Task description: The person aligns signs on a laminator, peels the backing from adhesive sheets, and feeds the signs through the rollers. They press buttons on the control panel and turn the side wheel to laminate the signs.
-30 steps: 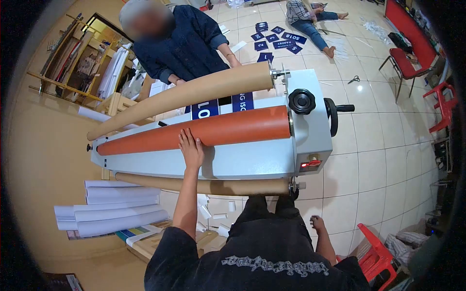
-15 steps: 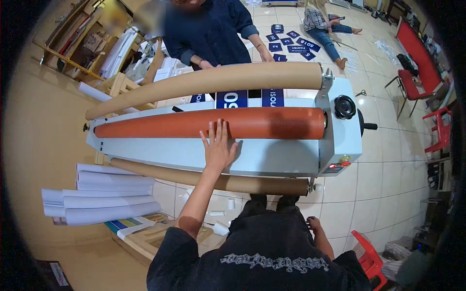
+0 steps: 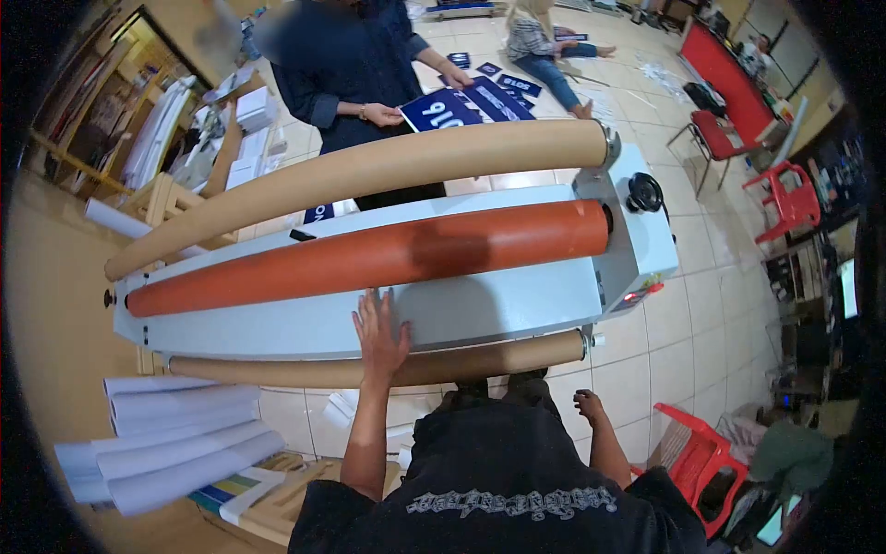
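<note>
My left hand (image 3: pixel 380 340) lies with spread fingers on the pale front panel (image 3: pixel 498 300) of a long roller machine, just below its orange roller (image 3: pixel 369 258). It holds nothing. Off to the right of my body, my right hand (image 3: pixel 588 403) hangs above the floor, fingers apart and slightly curled, with nothing visible in it. A cardboard-brown roller (image 3: pixel 369 177) runs along the machine's far side, and another (image 3: pixel 443 362) along the near side. At the right end are a black knob (image 3: pixel 645 192) and a red button (image 3: pixel 655 288).
Across the machine, a co-worker (image 3: pixel 355 74) holds blue printed sheets (image 3: pixel 441 109). Another person (image 3: pixel 535 46) sits on the floor behind. White paper rolls (image 3: pixel 185 452) lie at lower left. Red chairs (image 3: pixel 692 462) stand at right. A wooden shelf (image 3: pixel 101 120) is at upper left.
My left hand has moved off the orange roller, down onto the pale panel. The co-worker has lifted the blue sheets away from the machine. The camera view has shifted.
</note>
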`<state>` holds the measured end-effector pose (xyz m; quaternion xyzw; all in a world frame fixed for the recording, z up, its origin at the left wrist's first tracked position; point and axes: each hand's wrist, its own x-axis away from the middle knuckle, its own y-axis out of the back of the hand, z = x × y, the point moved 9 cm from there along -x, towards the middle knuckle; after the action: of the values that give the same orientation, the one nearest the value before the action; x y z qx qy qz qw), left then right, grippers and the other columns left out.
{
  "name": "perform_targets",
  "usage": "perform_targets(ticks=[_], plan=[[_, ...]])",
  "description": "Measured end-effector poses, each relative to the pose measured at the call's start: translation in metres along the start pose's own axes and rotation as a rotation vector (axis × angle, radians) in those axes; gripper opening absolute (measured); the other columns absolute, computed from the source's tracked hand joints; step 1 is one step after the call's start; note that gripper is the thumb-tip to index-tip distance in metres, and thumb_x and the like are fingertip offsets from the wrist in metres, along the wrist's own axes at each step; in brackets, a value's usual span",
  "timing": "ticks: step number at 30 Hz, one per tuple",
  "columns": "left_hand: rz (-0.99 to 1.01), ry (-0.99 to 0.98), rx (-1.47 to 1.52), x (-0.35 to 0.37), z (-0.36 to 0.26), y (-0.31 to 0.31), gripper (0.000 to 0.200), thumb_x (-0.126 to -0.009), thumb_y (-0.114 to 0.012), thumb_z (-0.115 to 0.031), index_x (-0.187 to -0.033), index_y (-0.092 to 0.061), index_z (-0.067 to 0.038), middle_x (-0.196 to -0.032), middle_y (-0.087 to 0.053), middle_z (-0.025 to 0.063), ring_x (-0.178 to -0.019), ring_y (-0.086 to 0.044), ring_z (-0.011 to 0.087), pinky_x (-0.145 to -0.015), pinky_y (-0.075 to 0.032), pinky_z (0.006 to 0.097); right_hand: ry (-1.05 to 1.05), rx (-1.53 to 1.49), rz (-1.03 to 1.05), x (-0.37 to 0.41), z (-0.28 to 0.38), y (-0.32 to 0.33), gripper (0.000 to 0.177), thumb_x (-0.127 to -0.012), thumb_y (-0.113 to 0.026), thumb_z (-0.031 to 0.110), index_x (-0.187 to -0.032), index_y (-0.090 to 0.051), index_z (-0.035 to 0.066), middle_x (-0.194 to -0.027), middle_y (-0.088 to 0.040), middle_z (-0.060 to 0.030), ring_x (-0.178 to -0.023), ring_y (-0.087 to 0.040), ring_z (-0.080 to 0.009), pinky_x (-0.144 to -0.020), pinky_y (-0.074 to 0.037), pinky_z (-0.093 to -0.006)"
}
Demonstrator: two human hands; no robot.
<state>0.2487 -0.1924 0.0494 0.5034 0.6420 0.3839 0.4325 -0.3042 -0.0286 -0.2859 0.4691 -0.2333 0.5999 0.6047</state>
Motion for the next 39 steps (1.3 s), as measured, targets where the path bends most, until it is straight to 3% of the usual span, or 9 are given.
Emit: perform_targets(ticks=[4, 6, 9, 14, 18, 23, 30, 34, 39], plan=[[-0.189, -0.110, 0.025, -0.024, 0.008, 0.028, 0.067, -0.085, -0.060, -0.021, -0.144, -0.034, -0.005, -0.150, -0.025, 0.0257, -0.140, -0.019, 0.0452, -0.112, -0.014, 0.0578, 0.065, 0.018, -0.087, 0.006, 0.003, -0.011, 0.032, -0.089, -0.059, 0.027, -0.115, -0.059, 0.008, -0.093, -0.067, -0.0055, -0.076, -0.061, -0.0172, -0.060, -0.049, -0.0331], [-0.223, -0.149, -0.006, -0.044, 0.004, 0.040, 0.062, -0.089, -0.057, -0.023, -0.143, -0.035, -0.005, -0.151, -0.026, 0.0238, -0.141, -0.019, 0.0416, -0.113, -0.013, 0.0564, 0.248, 0.105, -0.311, 0.010, 0.033, 0.013, 0.028, -0.092, -0.055, 0.030, -0.100, -0.065, 0.005, -0.084, -0.067, -0.0058, -0.072, -0.061, -0.0169, -0.060, -0.048, -0.0319], [-0.185, -0.160, 0.009, -0.066, -0.004, 0.050, 0.059, -0.090, -0.055, -0.026, -0.143, -0.037, -0.007, -0.151, -0.027, 0.0198, -0.142, -0.020, 0.0382, -0.113, -0.011, 0.0555, 0.465, -0.291, -0.615, 0.038, 0.104, 0.078, 0.025, -0.092, -0.058, 0.025, -0.103, -0.066, 0.004, -0.084, -0.065, -0.0031, -0.076, -0.058, -0.0118, -0.065, -0.046, -0.0278], [-0.099, -0.259, -0.009, -0.089, -0.030, 0.047, 0.054, -0.092, -0.052, -0.027, -0.141, -0.041, -0.008, -0.150, -0.031, 0.0158, -0.141, -0.023, 0.0347, -0.114, -0.008, 0.0554, 0.674, -0.478, -0.626, 0.079, 0.231, 0.144, 0.042, -0.090, -0.064, 0.029, -0.126, -0.059, 0.010, -0.113, -0.063, -0.0041, -0.101, -0.058, -0.0148, -0.081, -0.047, -0.0314], [-0.025, -0.310, -0.034, -0.093, -0.043, 0.048, 0.053, -0.092, -0.051, -0.028, -0.140, -0.041, -0.008, -0.149, -0.033, 0.0167, -0.140, -0.026, 0.0339, -0.113, -0.007, 0.0569, 0.616, -0.590, -0.512, 0.080, 0.266, 0.158, 0.044, -0.088, -0.067, 0.031, -0.126, -0.060, 0.011, -0.117, -0.064, -0.0095, -0.105, -0.057, -0.0185, -0.084, -0.045, -0.0317], [0.059, -0.283, -0.069, -0.091, -0.026, 0.048, 0.055, -0.092, -0.052, -0.029, -0.142, -0.040, -0.008, -0.150, -0.032, 0.0169, -0.141, -0.025, 0.0326, -0.113, -0.006, 0.0576, 0.570, -0.637, -0.356, 0.069, 0.277, 0.150, 0.050, -0.085, -0.069, 0.034, -0.129, -0.058, 0.013, -0.125, -0.060, -0.0086, -0.118, -0.051, -0.0223, -0.092, -0.042, -0.0455], [0.123, -0.232, -0.122, -0.077, -0.005, 0.045, 0.059, -0.092, -0.052, -0.031, -0.144, -0.036, -0.008, -0.153, -0.027, 0.0157, -0.142, -0.022, 0.0326, -0.113, -0.006, 0.0583, 0.520, -0.787, -0.255, 0.069, 0.279, 0.139, 0.053, -0.087, -0.067, 0.033, -0.133, -0.054, 0.010, -0.131, -0.054, -0.0082, -0.124, -0.046, -0.0230, -0.098, -0.039, -0.0529], [0.109, -0.218, -0.163, -0.072, -0.006, 0.036, 0.061, -0.092, -0.051, -0.032, -0.146, -0.034, -0.010, -0.153, -0.025, 0.0158, -0.143, -0.021, 0.0331, -0.111, -0.005, 0.0615, 0.527, -0.753, -0.349, 0.070, 0.277, 0.140, 0.054, -0.085, -0.070, 0.032, -0.131, -0.055, 0.009, -0.126, -0.058, -0.0101, -0.116, -0.053, -0.0221, -0.090, -0.047, -0.0439], [0.107, -0.220, -0.169, -0.064, -0.008, 0.035, 0.061, -0.093, -0.050, -0.033, -0.147, -0.032, -0.011, -0.154, -0.025, 0.0145, -0.143, -0.020, 0.0326, -0.111, -0.005, 0.0623, 0.596, -0.819, -0.363, 0.067, 0.273, 0.134, 0.057, -0.087, -0.068, 0.034, -0.133, -0.052, 0.004, -0.132, -0.054, -0.0101, -0.124, -0.046, -0.0208, -0.094, -0.044, -0.0428]])
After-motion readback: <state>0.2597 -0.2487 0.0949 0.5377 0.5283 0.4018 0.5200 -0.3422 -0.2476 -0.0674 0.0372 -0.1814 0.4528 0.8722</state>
